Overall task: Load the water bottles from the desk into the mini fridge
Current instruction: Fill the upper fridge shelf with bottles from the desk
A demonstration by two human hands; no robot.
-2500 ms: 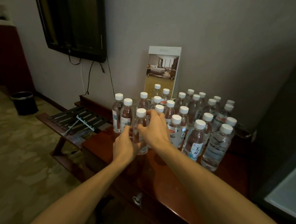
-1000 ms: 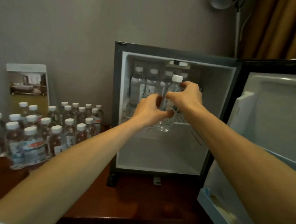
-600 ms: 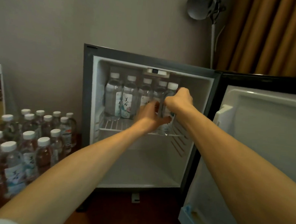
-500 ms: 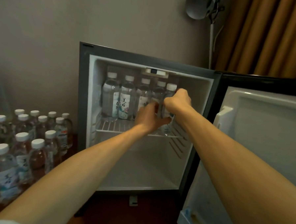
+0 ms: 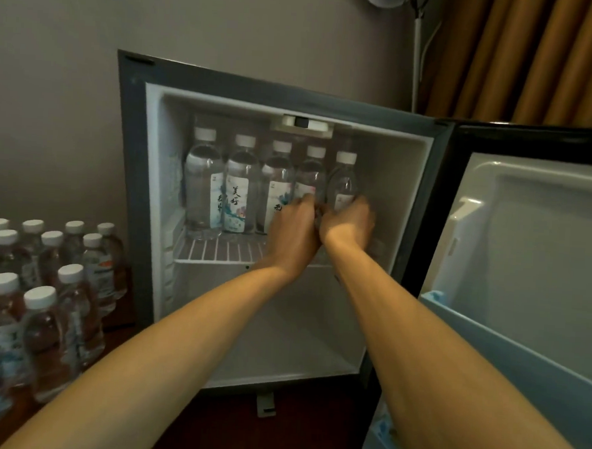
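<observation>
Mini fridge (image 5: 129,181) sits centre frame on the tabletop (image 5: 228,433). Its door (image 5: 525,270) is swung right out to 3 o'clock, so both arms get a straight reach in.

We're loading onto the wire shelf (image 5: 217,251) in the upper half, along the back wall. We read that as filling from the rear so later bottles don't block access.

Stock to move: a cluster of capped bottles (image 5: 43,307) standing on the tabletop at 8 o'clock, just beside the fridge's outer wall (plenty left, so we judge the job well short of half done).

On the shelf, four bottles (image 5: 238,187) stand upright, shoulder to shoulder, running from 9 towards 3 o'clock. The fifth bottle (image 5: 343,178) is at the 3 o'clock end of that row, upright, just beside the fourth. Its base is hidden behind the hands, so we can't say whether it's seated on the wires.

- **Right hand** (image 5: 351,223): wrapped round the fifth bottle's lower body.
- **Left hand** (image 5: 292,231): in at that bottle's 9 o'clock side, back of the hand towards us. The fingers are hidden, so we cannot tell if it's gripping or only steadying.

The low hold makes sense to us. It guides the base into the last gap without knocking the neighbour.
</observation>
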